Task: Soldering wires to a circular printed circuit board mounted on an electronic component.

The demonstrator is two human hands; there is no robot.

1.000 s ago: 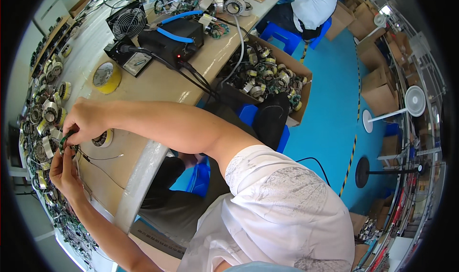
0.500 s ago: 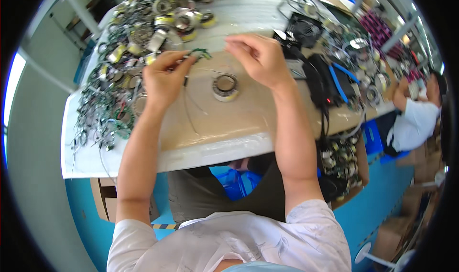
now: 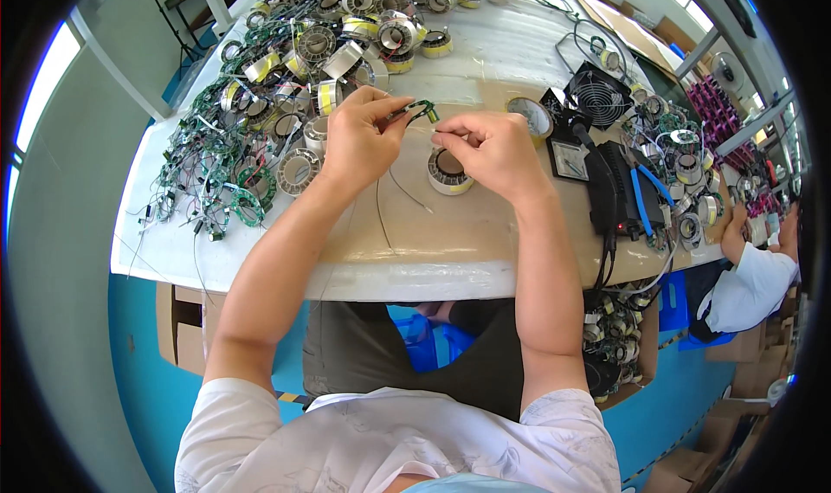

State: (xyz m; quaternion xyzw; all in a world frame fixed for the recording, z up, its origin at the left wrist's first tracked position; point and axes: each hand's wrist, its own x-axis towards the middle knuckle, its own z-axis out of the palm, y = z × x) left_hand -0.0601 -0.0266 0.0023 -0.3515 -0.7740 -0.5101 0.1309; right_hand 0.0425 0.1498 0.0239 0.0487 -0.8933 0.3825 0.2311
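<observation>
My left hand [image 3: 365,140] pinches a small curved green circuit board [image 3: 422,110] between thumb and fingers above the table. Thin wires [image 3: 383,212] hang below that hand. Just right of the board, my right hand [image 3: 495,151] is closed in a pinch, thumb against forefinger. Whatever it grips, perhaps a fine wire, is too small to make out. Below the fingertips stands a ring-shaped metal part [image 3: 448,177] with a slotted inner face and a pale yellow band, partly covered by my right hand.
Many similar metal rings [image 3: 316,45] and tangled green boards [image 3: 203,142] heap up on the left. To the right are a black fan [image 3: 599,96], a black box with a cable [image 3: 610,186], blue-handled pliers [image 3: 642,203] and a tape roll [image 3: 530,116]. Another person [image 3: 749,277] sits far right.
My hands have come closer together, the left moving right with the circuit board. My right hand has closed into a pinch near the board. The view has shifted.
</observation>
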